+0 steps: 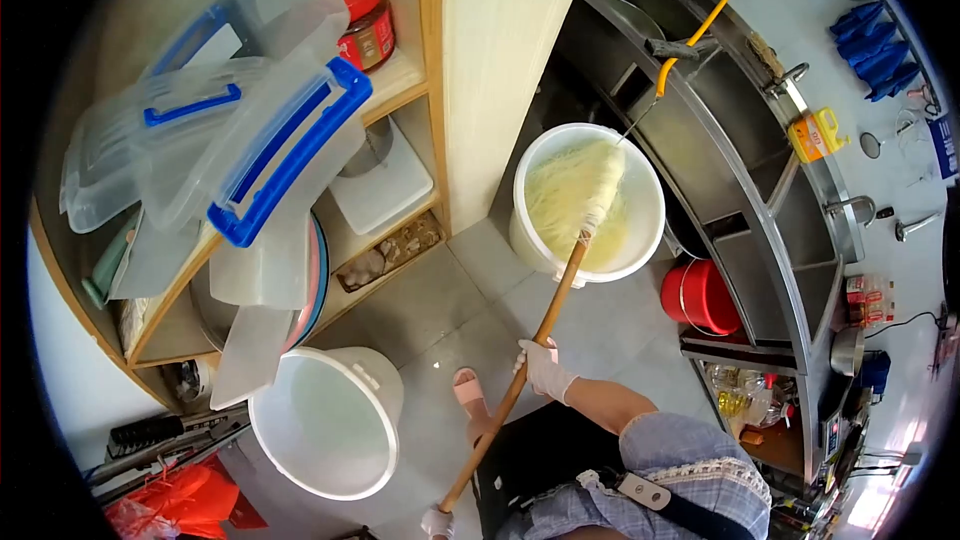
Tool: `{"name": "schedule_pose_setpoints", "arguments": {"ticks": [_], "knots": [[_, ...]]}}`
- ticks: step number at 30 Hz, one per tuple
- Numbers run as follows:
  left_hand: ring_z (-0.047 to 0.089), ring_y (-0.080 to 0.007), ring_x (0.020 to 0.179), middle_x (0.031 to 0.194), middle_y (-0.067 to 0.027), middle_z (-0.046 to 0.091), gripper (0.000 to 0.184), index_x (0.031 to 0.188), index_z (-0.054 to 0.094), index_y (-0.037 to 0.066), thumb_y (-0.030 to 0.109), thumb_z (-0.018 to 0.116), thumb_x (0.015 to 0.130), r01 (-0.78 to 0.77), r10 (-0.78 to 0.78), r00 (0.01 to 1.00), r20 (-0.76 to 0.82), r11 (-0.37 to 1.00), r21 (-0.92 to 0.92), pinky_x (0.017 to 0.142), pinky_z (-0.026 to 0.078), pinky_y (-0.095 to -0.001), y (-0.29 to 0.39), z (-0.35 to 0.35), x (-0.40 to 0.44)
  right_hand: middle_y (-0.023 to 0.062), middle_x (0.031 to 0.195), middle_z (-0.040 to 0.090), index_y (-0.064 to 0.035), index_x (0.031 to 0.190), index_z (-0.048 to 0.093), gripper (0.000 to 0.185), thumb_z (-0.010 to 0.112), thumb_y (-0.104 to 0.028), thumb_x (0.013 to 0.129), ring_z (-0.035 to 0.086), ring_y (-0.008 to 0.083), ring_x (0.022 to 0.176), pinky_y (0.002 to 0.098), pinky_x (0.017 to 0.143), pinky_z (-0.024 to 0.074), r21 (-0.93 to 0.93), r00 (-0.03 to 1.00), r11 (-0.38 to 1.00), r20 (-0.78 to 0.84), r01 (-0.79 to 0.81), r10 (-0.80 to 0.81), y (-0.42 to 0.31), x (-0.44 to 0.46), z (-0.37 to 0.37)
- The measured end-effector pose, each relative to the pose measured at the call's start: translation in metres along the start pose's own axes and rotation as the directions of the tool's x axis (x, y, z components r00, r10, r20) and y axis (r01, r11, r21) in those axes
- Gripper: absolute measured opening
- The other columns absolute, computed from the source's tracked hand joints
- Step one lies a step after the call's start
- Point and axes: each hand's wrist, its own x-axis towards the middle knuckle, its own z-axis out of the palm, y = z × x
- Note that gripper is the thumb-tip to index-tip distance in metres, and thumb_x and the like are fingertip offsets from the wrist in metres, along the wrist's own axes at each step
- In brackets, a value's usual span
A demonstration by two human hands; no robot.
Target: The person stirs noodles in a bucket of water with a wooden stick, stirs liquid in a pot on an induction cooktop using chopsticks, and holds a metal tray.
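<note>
My right hand [547,372], in a white glove, is wrapped round the middle of the wooden handle of a mop [518,377]. My left hand [437,522], also gloved and partly cut off by the bottom edge, grips the handle's near end. The pale, stringy mop head [600,187] rests in a white bucket [649,240] that holds yellowish liquid. From a yellow hose [722,6] draped over the sink edge, a thin stream seems to run into this bucket.
A second white bucket [262,437] stands at left below a wooden shelf with clear, blue-handled plastic boxes [215,145]. Steel sinks [735,90] line the right side, with a red bucket [700,297] beneath. Grey floor tiles [410,310] lie between.
</note>
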Motion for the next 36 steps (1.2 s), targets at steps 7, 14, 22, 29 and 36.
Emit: {"name": "schedule_pose_setpoints", "arguments": {"ticks": [7, 14, 22, 29, 36], "knots": [[0.059, -0.0334, 0.073, 0.071, -0.0141, 0.061, 0.021, 0.078, 0.060, 0.011, 0.028, 0.062, 0.065, 0.039, -0.038, 0.999, -0.038, 0.999, 0.020, 0.064, 0.047, -0.0390, -0.040, -0.019, -0.020, 0.0055, 0.048, 0.039, -0.0095, 0.070, 0.039, 0.018, 0.055, -0.010, 0.077, 0.039, 0.0230, 0.040, 0.0389, 0.043, 0.0384, 0.062, 0.999, 0.997, 0.031, -0.038, 0.037, 0.018, -0.040, -0.001], [0.059, -0.0335, 0.069, 0.067, -0.0151, 0.060, 0.023, 0.078, 0.060, 0.010, 0.028, 0.063, 0.065, -0.030, 0.032, 0.998, -0.054, 0.999, 0.030, 0.062, 0.047, -0.0406, -0.053, -0.045, -0.041, 0.0043, 0.051, 0.039, -0.0097, 0.073, 0.039, 0.014, 0.051, -0.010, 0.080, 0.040, 0.0213, 0.043, 0.0374, 0.048, 0.0400, 0.045, 0.999, 0.999, 0.023, 0.025, -0.026, -0.003, -0.109, 0.016], [0.058, -0.0357, 0.066, 0.064, -0.0170, 0.058, 0.020, 0.072, 0.060, 0.007, 0.026, 0.062, 0.066, -0.156, 0.149, 0.984, -0.094, 0.986, -0.066, 0.057, 0.046, -0.0406, -0.043, -0.055, -0.068, 0.0033, 0.052, 0.039, -0.0096, 0.073, 0.040, 0.014, 0.050, -0.013, 0.082, 0.040, 0.0203, 0.045, 0.0367, 0.050, 0.0403, -0.023, 0.999, 0.999, 0.043, -0.022, 0.023, -0.020, -0.123, 0.017], [0.059, -0.0349, 0.065, 0.063, -0.0154, 0.059, 0.020, 0.071, 0.059, 0.008, 0.026, 0.062, 0.065, -0.090, 0.085, 0.993, -0.086, 0.994, -0.057, 0.057, 0.046, -0.0407, -0.036, -0.079, -0.093, 0.0035, 0.054, 0.041, -0.0090, 0.069, 0.042, 0.017, 0.051, -0.014, 0.083, 0.041, 0.0190, 0.047, 0.0335, 0.051, 0.0407, -0.018, 0.993, 0.999, 0.115, 0.040, -0.037, -0.028, -0.149, 0.022], [0.059, -0.0335, 0.064, 0.063, -0.0141, 0.059, 0.020, 0.073, 0.060, 0.009, 0.027, 0.063, 0.064, -0.149, 0.149, 0.986, -0.076, 0.989, 0.003, 0.057, 0.047, -0.0398, -0.046, -0.076, -0.097, 0.0036, 0.052, 0.041, -0.0089, 0.068, 0.042, 0.019, 0.052, -0.016, 0.082, 0.042, 0.0189, 0.047, 0.0330, 0.053, 0.0407, -0.065, 0.996, 0.994, -0.024, -0.091, 0.089, -0.025, -0.135, 0.014]]}}
